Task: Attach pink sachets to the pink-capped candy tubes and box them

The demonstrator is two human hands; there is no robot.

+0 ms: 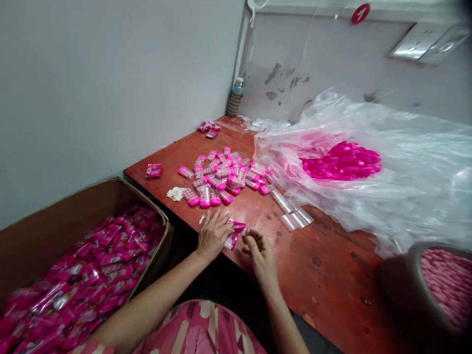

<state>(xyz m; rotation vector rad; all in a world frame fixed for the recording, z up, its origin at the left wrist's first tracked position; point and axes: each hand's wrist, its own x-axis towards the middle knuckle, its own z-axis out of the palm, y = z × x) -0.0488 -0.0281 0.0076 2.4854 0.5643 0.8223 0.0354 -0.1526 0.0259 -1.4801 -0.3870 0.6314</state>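
Packet in hand: the pink packet [236,236] lies at the near edge of the red table [328,280], between the person's two hands.
Left hand: the left hand [213,233] is laid over the packet's left part; whether the thumb pinches it from below cannot be told.
Right hand: the right hand [261,255] is loosely curled just beside the packet's right corner, with nothing seen inside it; whether its fingertips touch the film cannot be told.
Good handling: the thin film probably creases easily, so light, flat pressure from the left fingers suits it, with the right fingertips working only at the edge.
Elbow room: the filled bottles [224,172] lie just beyond the left hand and look likely to roll if knocked, so low, short movements are wise.
Wall sign: the round red sign [360,14] on the far wall bears a white mark, apparently a "1".
Packet print: packets in the left box [73,209] show pale, label-like patches; no brand is legible.
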